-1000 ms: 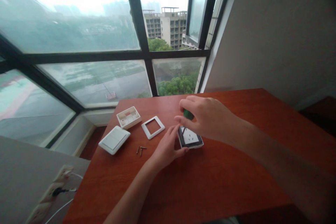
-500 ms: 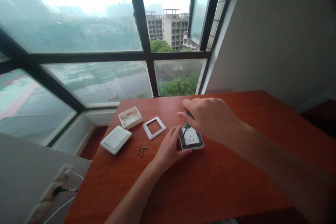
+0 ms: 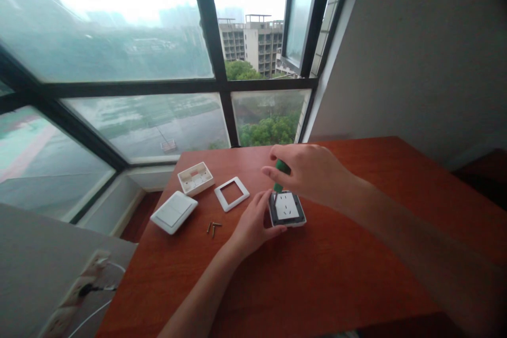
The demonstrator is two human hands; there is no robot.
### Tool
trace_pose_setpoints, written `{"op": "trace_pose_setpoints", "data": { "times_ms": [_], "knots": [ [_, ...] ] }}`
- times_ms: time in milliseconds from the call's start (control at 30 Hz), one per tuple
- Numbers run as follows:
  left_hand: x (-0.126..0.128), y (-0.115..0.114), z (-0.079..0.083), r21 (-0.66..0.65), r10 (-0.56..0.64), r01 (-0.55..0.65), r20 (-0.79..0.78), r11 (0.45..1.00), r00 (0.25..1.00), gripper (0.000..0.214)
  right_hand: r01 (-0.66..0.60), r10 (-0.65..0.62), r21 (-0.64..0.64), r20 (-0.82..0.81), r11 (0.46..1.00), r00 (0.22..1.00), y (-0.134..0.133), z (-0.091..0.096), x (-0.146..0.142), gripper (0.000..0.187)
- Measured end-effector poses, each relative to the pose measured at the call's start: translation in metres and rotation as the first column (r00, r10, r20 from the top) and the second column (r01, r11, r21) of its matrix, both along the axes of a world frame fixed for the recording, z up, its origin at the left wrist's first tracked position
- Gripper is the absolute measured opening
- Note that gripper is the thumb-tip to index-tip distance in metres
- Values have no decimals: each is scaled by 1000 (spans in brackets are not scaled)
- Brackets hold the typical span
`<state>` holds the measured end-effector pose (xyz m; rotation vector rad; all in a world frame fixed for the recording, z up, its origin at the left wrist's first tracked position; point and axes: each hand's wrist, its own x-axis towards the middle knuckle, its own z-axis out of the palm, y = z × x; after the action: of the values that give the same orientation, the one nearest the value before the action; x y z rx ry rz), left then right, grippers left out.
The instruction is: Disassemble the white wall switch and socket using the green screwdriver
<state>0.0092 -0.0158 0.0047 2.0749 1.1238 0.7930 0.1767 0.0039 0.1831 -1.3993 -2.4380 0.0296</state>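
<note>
A white wall socket (image 3: 287,207) with a dark surround lies face up on the table. My left hand (image 3: 255,222) grips its left side, thumb along the near edge and fingers at the far left corner. Above it, my right hand (image 3: 307,169) is closed around the green handle of a screwdriver (image 3: 280,173). The shaft points down to the left part of the socket's dark surround; the tip's exact contact is hard to make out. Left of my left hand lie several screws (image 3: 214,226) and a white cover frame (image 3: 232,194).
On the table's left side are an open white mounting box (image 3: 195,178) and a white wall switch (image 3: 174,212). The wooden table (image 3: 317,280) meets a window at the back. Wall outlets with plugged cables (image 3: 85,289) are at lower left.
My right hand has shifted slightly left and turned, so more of the green screwdriver handle shows. My left hand keeps its hold on the socket.
</note>
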Motion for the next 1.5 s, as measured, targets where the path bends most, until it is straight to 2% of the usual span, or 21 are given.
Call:
{"op": "trace_pose_setpoints", "data": {
  "times_ms": [67,100,200,267,333,533,633,733,933,1033,1133,1200,1367,1500],
  "knots": [
    [-1,0,-1,-4,5,-5,0,1000,1000,85,67,-68,19,101,998,993,0,3,0,37],
    [-1,0,-2,-6,4,-4,-1,1000,1000,85,62,-63,12,111,998,992,0,3,0,36],
    [-1,0,-2,-9,1,-1,-4,1000,1000,85,-68,68,-32,-11,997,998,2,2,3,27],
    [-1,0,-1,-10,3,-3,-12,1000,1000,82,-175,168,-54,-116,983,979,3,-1,5,39],
    [0,0,0,-8,9,-9,-19,1000,1000,80,-218,204,-72,-158,973,966,2,-4,6,48],
    [-1,-1,-1,-10,9,-9,4,1000,1000,84,-27,26,-23,-62,999,998,2,-5,6,30],
    [-1,-1,0,-11,12,-12,3,1000,1000,83,-114,110,-32,-106,993,988,3,-6,7,25],
    [-1,-2,2,-19,10,-10,-4,1000,1000,79,-199,193,-35,-131,979,972,2,-6,8,38],
    [0,-3,2,-27,28,-27,39,999,999,81,-66,65,-18,-40,998,997,2,-6,7,21],
    [-1,-2,2,-40,28,-26,46,999,999,79,-112,108,-35,-80,993,991,2,-6,6,24],
    [-3,-2,3,-49,18,-15,45,999,999,76,-156,147,-61,-131,986,980,1,-5,7,43],
    [-3,-2,3,-58,-2,5,52,998,999,76,-141,130,-73,-129,987,983,1,-5,7,42],
    [-5,-3,4,-89,-30,38,87,995,996,75,-127,120,-43,-139,991,983,5,-7,6,23],
    [-5,-3,6,-94,-24,31,76,995,997,73,-177,170,-37,-130,984,977,1,-6,6,39]
  ]
}}
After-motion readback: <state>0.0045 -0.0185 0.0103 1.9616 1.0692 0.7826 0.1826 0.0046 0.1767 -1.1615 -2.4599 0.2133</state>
